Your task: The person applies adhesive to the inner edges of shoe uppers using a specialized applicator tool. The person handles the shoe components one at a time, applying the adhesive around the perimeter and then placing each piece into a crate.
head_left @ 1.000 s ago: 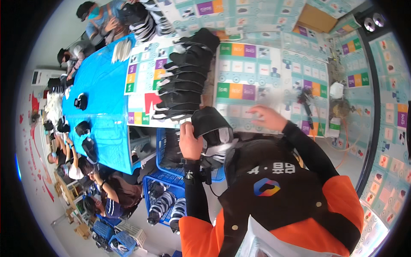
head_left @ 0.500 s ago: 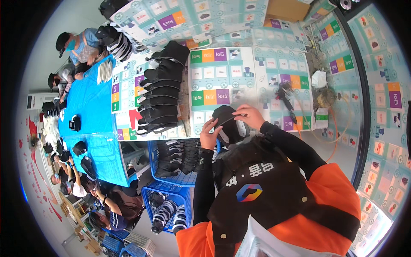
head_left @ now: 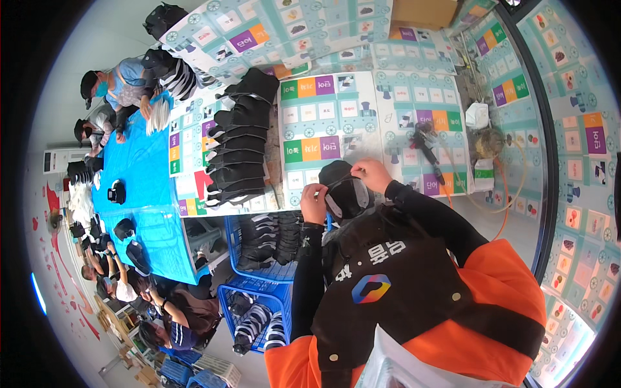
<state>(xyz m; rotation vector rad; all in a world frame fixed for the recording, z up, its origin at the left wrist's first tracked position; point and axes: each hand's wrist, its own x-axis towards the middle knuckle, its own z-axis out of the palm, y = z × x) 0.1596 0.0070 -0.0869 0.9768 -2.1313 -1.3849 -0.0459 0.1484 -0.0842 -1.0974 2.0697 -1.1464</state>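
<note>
A black cap (head_left: 348, 194) is held at the table's near edge, its hollow side up, with pale strips along the inner rim. My left hand (head_left: 315, 204) pinches the left rim of it between thumb and fingers. My right hand (head_left: 372, 175) grips the upper right edge, fingertips pressed together. Left of my hands, a long row of nested black caps (head_left: 238, 155) lies on the table. To the right rests a dark hand tool with an orange hose (head_left: 427, 150).
Patterned sheets (head_left: 330, 123) cover my table. Blue baskets (head_left: 259, 284) of black caps stand below left. A blue-covered table (head_left: 145, 187) runs further left, with several people beside it. A tan carton (head_left: 424, 14) sits at the back; a white bag (head_left: 477, 116) is at right.
The cap has tipped so more of its hollow inside shows. My left hand has shifted along its rim. At the far left table, a person's hand has reached onto the white stack.
</note>
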